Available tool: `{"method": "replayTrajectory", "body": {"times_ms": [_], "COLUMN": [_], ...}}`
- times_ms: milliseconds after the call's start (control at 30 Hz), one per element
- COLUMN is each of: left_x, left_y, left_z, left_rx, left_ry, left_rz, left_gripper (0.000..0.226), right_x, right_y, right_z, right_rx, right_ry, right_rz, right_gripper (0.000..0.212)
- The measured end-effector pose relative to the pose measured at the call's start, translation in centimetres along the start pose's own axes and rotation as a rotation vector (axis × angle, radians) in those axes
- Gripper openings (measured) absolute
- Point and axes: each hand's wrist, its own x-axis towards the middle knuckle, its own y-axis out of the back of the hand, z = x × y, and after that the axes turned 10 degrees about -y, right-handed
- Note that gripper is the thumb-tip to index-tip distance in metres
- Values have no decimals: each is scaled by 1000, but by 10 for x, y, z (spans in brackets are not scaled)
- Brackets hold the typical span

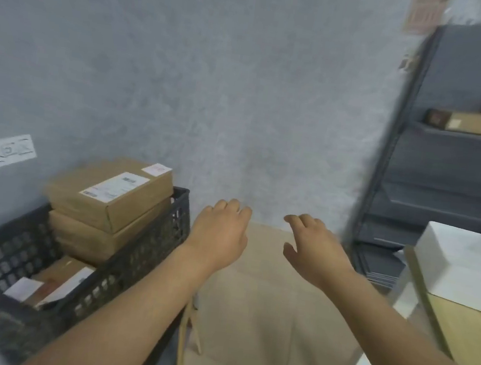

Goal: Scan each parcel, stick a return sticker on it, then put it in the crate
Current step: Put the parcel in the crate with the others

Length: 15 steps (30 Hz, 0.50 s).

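Hovering side by side in mid-air, left hand (221,231) and right hand (313,246), both empty, fingers loosely spread. Sitting left of the left hand, crate (146,249), carrying stacked parcels (110,193), top one bearing a sticker (156,169).

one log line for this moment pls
left hand open, empty | right hand open, empty | crate left, boxes stacked inside | shelf right, holds parcels

A grey textured wall (186,69) carried a white paper sign (4,151); dark metal shelving (432,187) stood at right.
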Motion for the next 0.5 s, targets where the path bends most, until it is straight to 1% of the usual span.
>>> {"method": "replayTrajectory", "body": {"times_ms": [167, 267, 400, 500], "left_x": [60, 96, 135, 157], "left_y": [12, 15, 13, 14], "left_z": [133, 229, 358, 438], "left_rx": [-41, -103, -202, -268], "left_ry": [-165, -243, -359, -423], "left_rz": [65, 105, 109, 100], "left_gripper": [40, 38, 39, 42], "right_x": [-68, -118, -188, -234], "right_y": [53, 82, 119, 140], "right_z": [134, 224, 336, 405], "right_rx": [-49, -97, -114, -123], "right_ry": [-230, -317, -459, -554], "right_rz": [30, 51, 69, 54], "right_gripper": [52, 52, 55, 56]}}
